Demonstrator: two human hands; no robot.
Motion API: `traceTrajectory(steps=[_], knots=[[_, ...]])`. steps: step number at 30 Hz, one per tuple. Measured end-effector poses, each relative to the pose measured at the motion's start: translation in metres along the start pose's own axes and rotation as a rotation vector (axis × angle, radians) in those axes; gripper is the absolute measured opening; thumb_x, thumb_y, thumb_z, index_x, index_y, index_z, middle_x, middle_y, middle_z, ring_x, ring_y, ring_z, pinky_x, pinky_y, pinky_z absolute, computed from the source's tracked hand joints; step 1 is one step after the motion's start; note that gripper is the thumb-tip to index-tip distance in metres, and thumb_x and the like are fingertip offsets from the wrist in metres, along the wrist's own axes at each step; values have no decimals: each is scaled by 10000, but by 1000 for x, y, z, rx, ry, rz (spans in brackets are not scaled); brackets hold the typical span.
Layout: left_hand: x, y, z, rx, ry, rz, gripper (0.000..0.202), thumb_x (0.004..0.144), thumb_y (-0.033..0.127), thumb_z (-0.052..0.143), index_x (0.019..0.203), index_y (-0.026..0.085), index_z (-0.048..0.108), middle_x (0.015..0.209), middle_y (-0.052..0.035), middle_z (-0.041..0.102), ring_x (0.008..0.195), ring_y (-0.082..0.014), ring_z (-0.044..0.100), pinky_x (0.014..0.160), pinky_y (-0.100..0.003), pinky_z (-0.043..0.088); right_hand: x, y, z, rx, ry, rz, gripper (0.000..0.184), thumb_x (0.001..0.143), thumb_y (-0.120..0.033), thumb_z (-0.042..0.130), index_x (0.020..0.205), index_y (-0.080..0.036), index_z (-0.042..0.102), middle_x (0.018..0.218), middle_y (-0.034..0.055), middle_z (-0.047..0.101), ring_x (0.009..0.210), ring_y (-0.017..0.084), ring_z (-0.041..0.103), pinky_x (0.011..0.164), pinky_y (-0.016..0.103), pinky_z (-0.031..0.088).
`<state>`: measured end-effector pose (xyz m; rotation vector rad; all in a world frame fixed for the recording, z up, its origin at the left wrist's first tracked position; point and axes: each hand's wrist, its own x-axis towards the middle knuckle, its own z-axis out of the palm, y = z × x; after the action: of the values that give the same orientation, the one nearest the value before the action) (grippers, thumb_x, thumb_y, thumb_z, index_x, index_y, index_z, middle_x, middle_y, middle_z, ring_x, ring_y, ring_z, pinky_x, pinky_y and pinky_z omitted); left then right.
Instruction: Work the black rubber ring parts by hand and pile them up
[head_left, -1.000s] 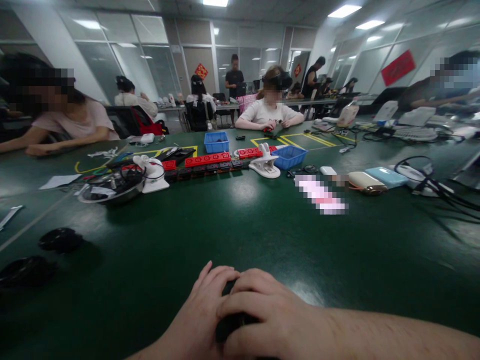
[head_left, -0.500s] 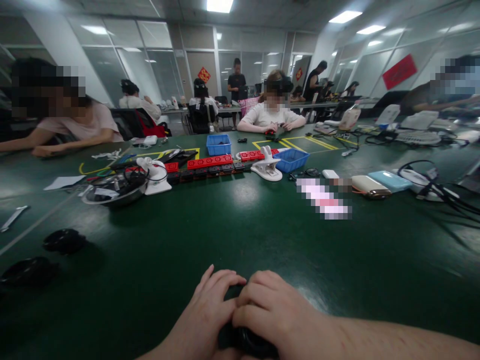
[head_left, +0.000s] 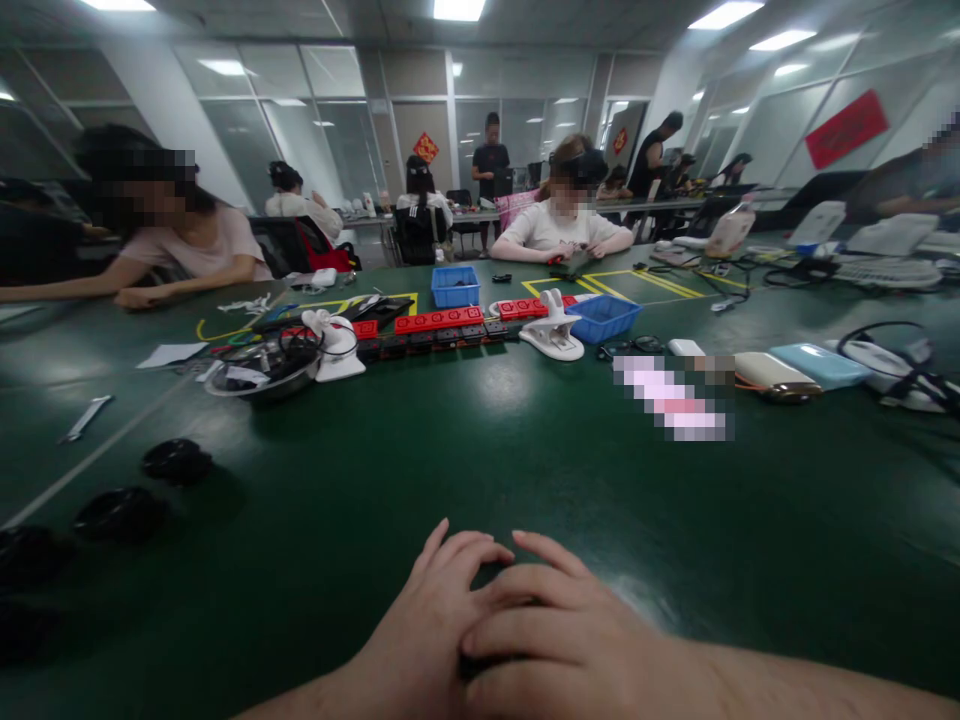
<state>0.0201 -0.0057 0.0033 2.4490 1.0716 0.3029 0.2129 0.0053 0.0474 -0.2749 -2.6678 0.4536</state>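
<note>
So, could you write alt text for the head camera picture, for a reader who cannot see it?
The left hand and right hand rest together on a green table, a small dark thing barely showing between them. Farther off lie red power strips and blue baskets; other people sit around.

The green table (head_left: 525, 470) bears two blue baskets (head_left: 447, 286) (head_left: 604, 317), two white clamp stands (head_left: 337, 346) (head_left: 553, 331), at least three black round discs (head_left: 178, 462) (head_left: 120, 513) (head_left: 30, 555), one metal bowl (head_left: 262, 373), one flat metal tool (head_left: 86, 418), and two bare hands (head_left: 420, 640) (head_left: 577, 645) laid together.
</note>
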Motion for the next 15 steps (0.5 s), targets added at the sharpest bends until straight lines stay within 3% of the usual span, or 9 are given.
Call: traceTrajectory(steps=[3,6,10,15], knots=[[1,2,-4,-28,-15,-23,674,605,504,725,1216,349,484,1198,-36,509,1131,-311,451,991,-661,178,-4,-2,-6,-15,152,108,343,861,-375,442,1127,-161,482,1071,79,599,1028,189,511,1003,383,298],[1,2,-4,-33,-30,-27,636,627,452,720,1208,358,478,1211,-38,498,1140,-308,442,984,-670,165,-7,1,3,-24,277,191,440,833,-494,472,1086,-135,488,997,99,592,926,194,533,885,357,386],[0,0,1,-3,-6,-26,530,651,323,669,1161,323,525,1197,-44,504,1144,-304,438,996,-649,176,-4,3,18,-28,262,264,444,860,-565,382,919,-165,565,854,53,609,830,181,503,798,347,374],[0,-2,2,29,-28,-3,491,651,401,680,1118,307,560,1193,-55,505,1144,-317,438,990,-656,187,-1,5,25,-2,201,151,318,923,-396,362,823,-192,586,764,-2,629,802,152,488,772,321,349]])
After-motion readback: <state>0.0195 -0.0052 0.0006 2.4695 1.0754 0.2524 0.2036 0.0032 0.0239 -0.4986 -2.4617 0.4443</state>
